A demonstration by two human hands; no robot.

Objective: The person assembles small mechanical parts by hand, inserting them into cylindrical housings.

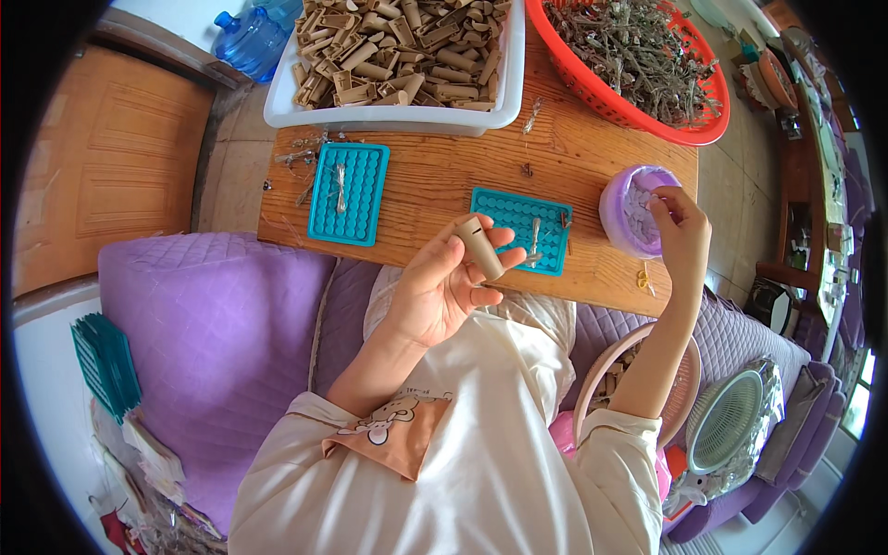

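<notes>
My left hand is closed around a tan plastic cylinder with a dark slot near its top, tilted above the table's front edge. My right hand is at the rim of a round purple tub, fingertips pinched over it. Small pale lilac pieces lie inside the tub. Whatever those fingertips hold is too small to make out. Behind my left hand lies a teal tray with round cells, with a thin bundle of silvery strands on it. A second teal tray bears a similar bundle farther left.
On the wooden table, a white bin of tan plastic pieces and a red basket of tangled dark wiry parts stand at the back. Yellow-handled scissors lie near the right front edge. A pink basket stands beneath my right forearm.
</notes>
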